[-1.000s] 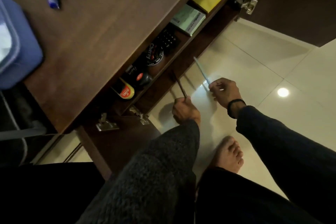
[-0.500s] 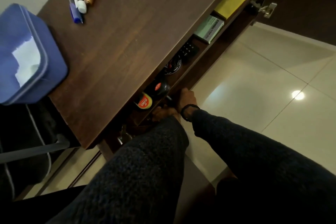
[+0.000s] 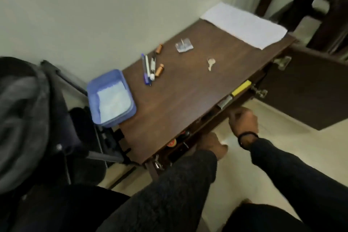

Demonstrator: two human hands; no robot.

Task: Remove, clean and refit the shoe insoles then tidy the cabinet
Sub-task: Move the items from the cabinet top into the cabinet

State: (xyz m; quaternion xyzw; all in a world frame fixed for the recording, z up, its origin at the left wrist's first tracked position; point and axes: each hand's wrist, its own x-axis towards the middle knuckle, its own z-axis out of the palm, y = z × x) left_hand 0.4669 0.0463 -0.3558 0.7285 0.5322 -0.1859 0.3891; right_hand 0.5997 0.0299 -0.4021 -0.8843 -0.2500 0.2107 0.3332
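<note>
Lying on the cabinet [image 3: 188,88]: two brown tubes [image 3: 159,70], one key [image 3: 211,63]; both hands blurred, grip unclear.

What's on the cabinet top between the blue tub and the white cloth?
The head view shows pens, two small brown tubes, a crumpled wrapper and keys between the blue tub and the white cloth.

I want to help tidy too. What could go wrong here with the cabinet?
The open cabinet door sticks out beside the right hand, so an arm or knee might bump it. The blue tub hangs slightly over the cabinet top's corner and could tip if nudged. The small key and pens lie loose and could roll or get knocked off.
</note>
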